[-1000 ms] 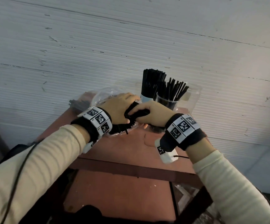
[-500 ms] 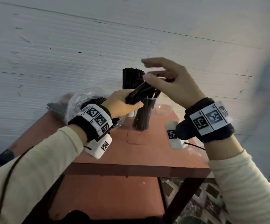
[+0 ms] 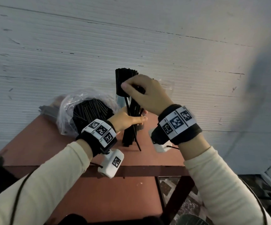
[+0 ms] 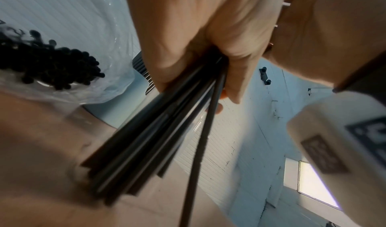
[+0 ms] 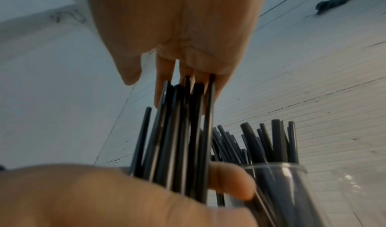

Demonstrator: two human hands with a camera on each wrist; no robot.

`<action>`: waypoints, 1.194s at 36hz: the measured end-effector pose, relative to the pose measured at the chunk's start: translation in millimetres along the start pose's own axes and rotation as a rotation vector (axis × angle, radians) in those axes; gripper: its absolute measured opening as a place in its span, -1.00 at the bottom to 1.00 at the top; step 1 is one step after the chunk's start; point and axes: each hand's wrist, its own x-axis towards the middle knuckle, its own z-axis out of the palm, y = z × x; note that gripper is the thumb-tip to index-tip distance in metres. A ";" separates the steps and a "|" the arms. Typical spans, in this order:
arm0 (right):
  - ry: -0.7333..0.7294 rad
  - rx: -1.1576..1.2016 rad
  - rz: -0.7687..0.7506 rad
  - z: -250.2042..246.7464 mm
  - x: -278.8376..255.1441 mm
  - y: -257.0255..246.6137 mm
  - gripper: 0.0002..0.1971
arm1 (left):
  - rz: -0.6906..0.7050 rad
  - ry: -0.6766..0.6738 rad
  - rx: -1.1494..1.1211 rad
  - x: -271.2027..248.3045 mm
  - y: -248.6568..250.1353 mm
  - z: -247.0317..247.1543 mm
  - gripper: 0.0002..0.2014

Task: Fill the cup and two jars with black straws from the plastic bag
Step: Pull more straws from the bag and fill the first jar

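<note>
Gripping one upright bundle of slim black straws (image 3: 130,127): both curled hands (image 3: 125,121) (image 3: 147,95).

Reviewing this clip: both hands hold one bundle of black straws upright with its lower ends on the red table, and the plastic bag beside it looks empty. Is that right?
Not quite. The plastic bag is not empty: the head view shows it still packed with black straws, and the left wrist view shows their ends inside it. The rest stands: the left hand and right hand hold the bundle upright on the red table.
</note>
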 end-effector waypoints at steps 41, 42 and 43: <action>0.052 0.001 0.016 18.6 -0.9 15.6 -0.80 | -0.192 -0.179 0.235 3.8 -22.3 -25.2 -0.64; 0.079 0.013 0.028 16.7 -1.4 14.2 -0.68 | -0.180 -0.157 0.235 4.3 -22.0 -25.4 -0.60; 0.113 0.036 0.048 13.9 -2.2 12.4 -0.54 | -0.165 -0.132 0.199 4.0 -20.0 -24.9 -0.59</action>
